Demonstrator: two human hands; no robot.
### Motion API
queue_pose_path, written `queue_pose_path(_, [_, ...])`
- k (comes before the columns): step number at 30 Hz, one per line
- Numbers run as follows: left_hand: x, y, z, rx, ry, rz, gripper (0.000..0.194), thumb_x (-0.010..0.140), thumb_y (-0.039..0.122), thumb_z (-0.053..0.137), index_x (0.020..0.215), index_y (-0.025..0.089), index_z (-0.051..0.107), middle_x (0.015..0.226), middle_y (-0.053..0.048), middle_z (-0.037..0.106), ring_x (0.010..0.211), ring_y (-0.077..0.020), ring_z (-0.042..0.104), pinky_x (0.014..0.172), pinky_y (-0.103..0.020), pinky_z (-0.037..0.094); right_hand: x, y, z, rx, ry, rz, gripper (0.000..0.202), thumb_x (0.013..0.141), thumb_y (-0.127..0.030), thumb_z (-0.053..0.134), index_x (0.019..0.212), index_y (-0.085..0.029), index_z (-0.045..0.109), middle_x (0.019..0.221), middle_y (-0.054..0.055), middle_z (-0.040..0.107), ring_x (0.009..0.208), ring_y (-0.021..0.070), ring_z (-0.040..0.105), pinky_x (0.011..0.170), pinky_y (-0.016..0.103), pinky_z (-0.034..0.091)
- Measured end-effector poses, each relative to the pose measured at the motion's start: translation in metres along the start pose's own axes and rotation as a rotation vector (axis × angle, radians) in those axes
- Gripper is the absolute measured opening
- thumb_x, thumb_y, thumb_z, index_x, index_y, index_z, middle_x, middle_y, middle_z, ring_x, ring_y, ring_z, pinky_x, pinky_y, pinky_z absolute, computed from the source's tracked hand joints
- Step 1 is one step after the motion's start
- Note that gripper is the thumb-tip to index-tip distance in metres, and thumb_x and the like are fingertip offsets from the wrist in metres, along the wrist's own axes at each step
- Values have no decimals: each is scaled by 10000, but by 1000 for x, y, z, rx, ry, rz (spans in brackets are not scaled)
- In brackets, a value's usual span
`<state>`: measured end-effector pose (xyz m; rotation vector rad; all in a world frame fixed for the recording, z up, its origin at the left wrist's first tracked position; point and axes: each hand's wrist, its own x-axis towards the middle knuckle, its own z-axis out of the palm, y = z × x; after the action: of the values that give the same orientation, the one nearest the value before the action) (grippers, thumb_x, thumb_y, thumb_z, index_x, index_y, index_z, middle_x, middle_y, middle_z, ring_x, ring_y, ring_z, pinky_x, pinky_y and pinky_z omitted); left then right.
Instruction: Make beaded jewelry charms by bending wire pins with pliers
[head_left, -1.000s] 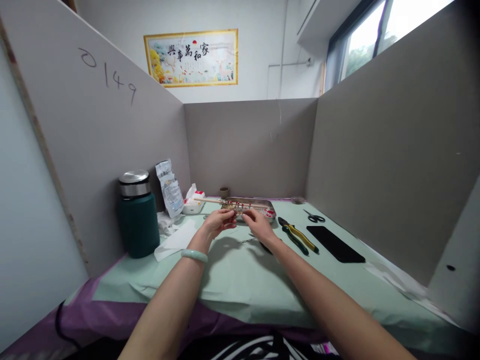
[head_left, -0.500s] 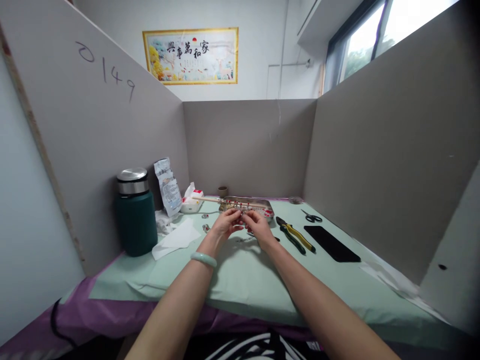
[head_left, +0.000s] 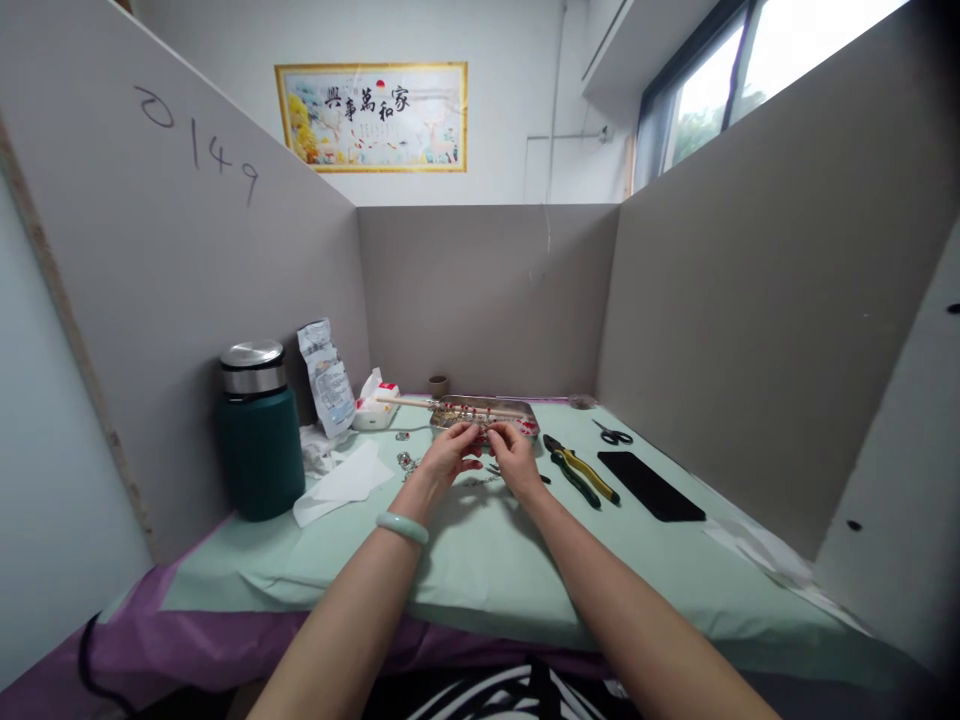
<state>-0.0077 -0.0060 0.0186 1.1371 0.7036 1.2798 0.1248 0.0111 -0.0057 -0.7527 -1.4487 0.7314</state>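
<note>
While pinching a small piece (head_left: 483, 434) with left hand (head_left: 448, 455) and right hand (head_left: 514, 460) alike, smack between the two, just this side of the tray (head_left: 535, 427), can't make out its long axis tbh.

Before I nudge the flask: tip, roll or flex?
The flask is probably rigid, judging by its smooth walls and metallic lid. Taller than wide, it could tip if pushed high up; being round, it would likely roll once down. Its contents are hidden, so I can't tell the weight.
</note>
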Motion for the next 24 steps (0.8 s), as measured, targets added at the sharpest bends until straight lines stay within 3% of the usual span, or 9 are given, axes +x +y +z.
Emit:
queue_pose_path(11, [-1,-4,5,-163,-156,-41,274,697,336,746,793,149,571,705,8,537,596,-78,498,543,-215,416,0,2,-2,180,-42,106,269,759,-468,568,828,-210,542,589,-37,500,500,116,429,475,248,350])
queue_pose_path(19, [0,-3,5,-229,-116,-32,232,724,307,717,828,160,570,706,4,554,610,-95,527,587,-246,440,-2,-7,-5,322,-62,171,333,704,-475,629,883,-199,572,746,-6,594,543,106,469,478,240,365])
queue_pose_path(24, [-1,-5,7,-143,-86,-23,286,692,271,732,915,178,578,721,8,559,600,-90,523,563,-233,427,-1,-3,-6,249,2,120,263,722,-430,613,853,-213,541,662,-34,540,501,101,436,455,234,344])
